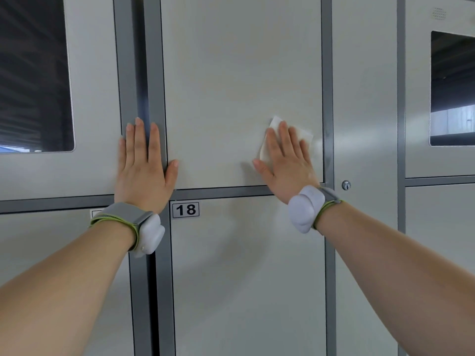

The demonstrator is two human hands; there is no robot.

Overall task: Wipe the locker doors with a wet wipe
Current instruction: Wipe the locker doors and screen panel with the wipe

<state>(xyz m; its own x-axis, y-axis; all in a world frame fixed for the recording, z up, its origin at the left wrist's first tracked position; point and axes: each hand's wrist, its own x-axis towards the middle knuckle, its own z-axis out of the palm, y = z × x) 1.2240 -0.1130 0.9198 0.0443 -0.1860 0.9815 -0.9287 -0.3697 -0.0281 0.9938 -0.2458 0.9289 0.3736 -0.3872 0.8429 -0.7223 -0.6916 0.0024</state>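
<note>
Wipe (pixel 288 132) under flat R hand (pixel 286 163), L hand (pixel 144 165) flat on frame (pixel 154 73).

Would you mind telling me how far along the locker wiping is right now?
Done: nothing shows for certain; no wet streaks are visible. In hand: the right hand presses the wet wipe flat on the upper door, while the left hand braces on the frame. Left: likely door 18 and neighbours.

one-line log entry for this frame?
step: wiping upper door | right hand: flat on wet wipe | left hand: flat on frame post | door 18: untouched
</note>
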